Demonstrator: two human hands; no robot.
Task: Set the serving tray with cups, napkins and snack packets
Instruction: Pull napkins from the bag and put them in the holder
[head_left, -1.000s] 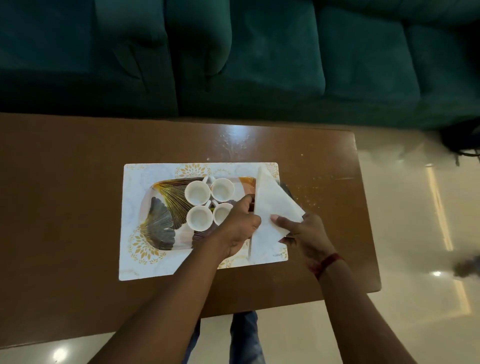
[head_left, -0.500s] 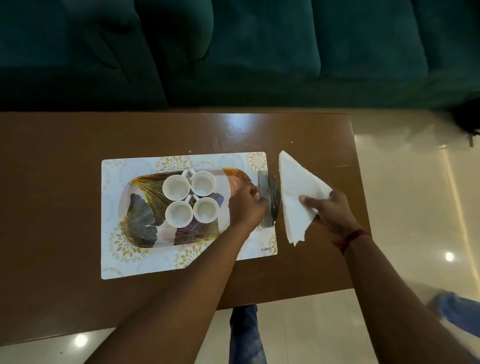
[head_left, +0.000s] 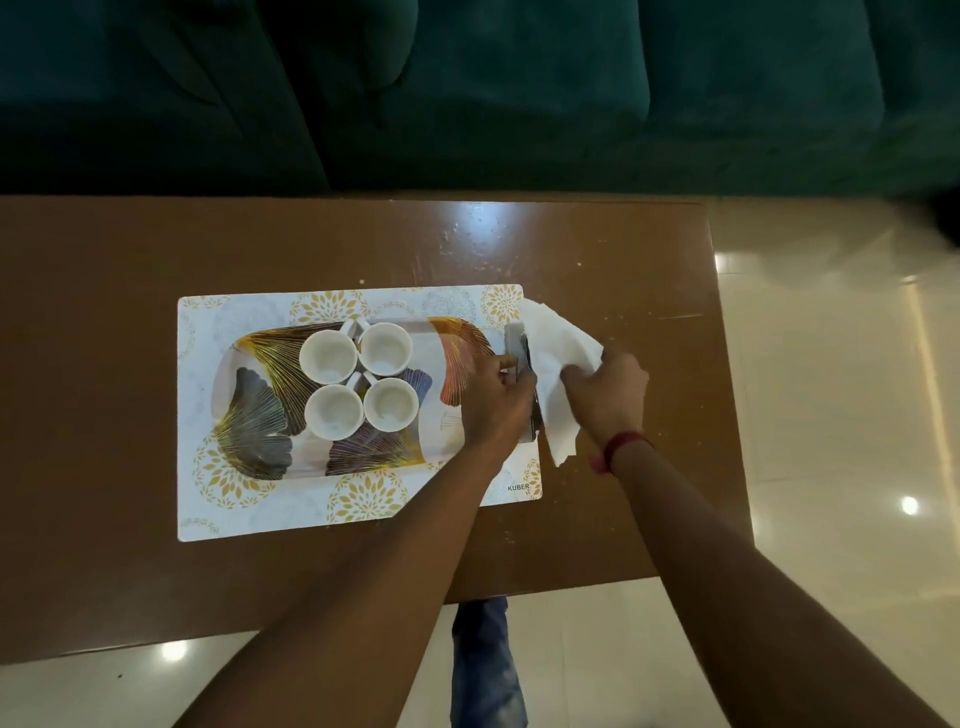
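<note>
A leaf-patterned serving tray (head_left: 260, 415) lies on a white and gold placemat (head_left: 218, 509). Several white cups (head_left: 328, 357) stand in a tight group on the tray's middle. At the tray's right end stands a shiny metal napkin holder (head_left: 517, 340). My left hand (head_left: 496, 400) grips that holder from the left. My right hand (head_left: 610, 395) holds a white paper napkin (head_left: 558, 348), crumpled against the holder's right side. The napkin's lower end hangs onto the table. No snack packets are in view.
The placemat sits on a brown wooden table (head_left: 104, 322); its right edge is close to my right hand. A dark green sofa (head_left: 467, 93) runs along the far side. Glossy tiled floor (head_left: 831, 415) lies to the right and in front.
My right hand has brought the napkin leftward against the holder, and the napkin has gone from a flat sheet to crumpled. My left hand stays on the holder.
</note>
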